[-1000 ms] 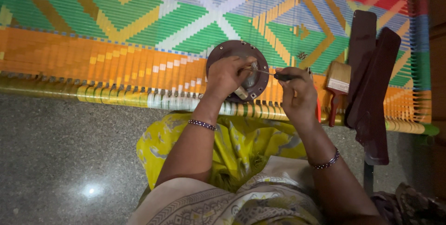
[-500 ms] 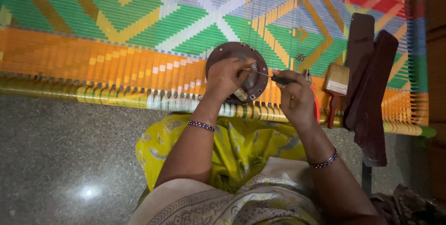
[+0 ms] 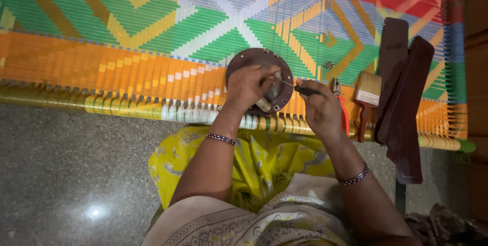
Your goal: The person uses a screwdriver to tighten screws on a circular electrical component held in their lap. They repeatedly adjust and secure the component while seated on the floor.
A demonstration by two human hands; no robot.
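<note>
A round brown metal disc (image 3: pixel 244 59), like a motor cover, lies on a woven cot of coloured plastic strips (image 3: pixel 152 37). My left hand (image 3: pixel 249 84) rests on the disc and pinches a small wire or part at its middle. My right hand (image 3: pixel 320 109) grips a screwdriver (image 3: pixel 305 90) with a black handle, its thin shaft pointing left to the spot under my left fingers. Both hands are close together over the right side of the disc.
A paintbrush (image 3: pixel 367 93) with a red handle lies right of my hands, next to two long dark brown blades (image 3: pixel 401 98). Pliers with red grips (image 3: pixel 339 98) sit behind my right hand. Grey stone floor (image 3: pixel 66 175) lies below the cot's edge.
My right hand has shifted slightly with the screwdriver, keeping its tip at the disc's middle. My left hand stays on the disc.
</note>
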